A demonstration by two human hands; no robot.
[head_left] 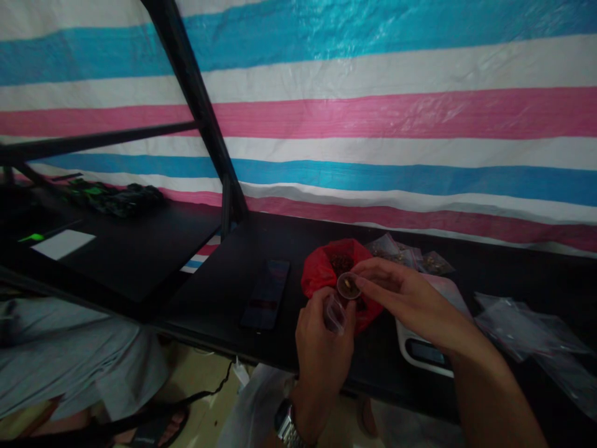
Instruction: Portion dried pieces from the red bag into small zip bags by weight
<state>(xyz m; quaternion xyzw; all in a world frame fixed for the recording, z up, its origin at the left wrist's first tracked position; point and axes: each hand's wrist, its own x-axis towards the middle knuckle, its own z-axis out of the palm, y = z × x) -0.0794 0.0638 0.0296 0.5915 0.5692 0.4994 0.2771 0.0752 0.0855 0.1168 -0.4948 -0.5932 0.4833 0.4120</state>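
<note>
My left hand (321,339) is closed around a small clear plastic bag (334,313), held upright over the black table's front. My right hand (407,300) pinches a small clear round cup (347,285) with a yellowish bit inside, tilted just above the bag's mouth. Directly behind both hands lies a red plastic bag (321,267) open on dark brown pieces (341,261). A wristwatch (286,425) sits on my left wrist.
A dark phone (267,294) lies left of the red bag. A white scale (422,354) sits under my right forearm. Small filled bags (410,255) and empty clear bags (527,323) lie right. A black frame post (196,99) rises left; another person's leg (69,361) shows below left.
</note>
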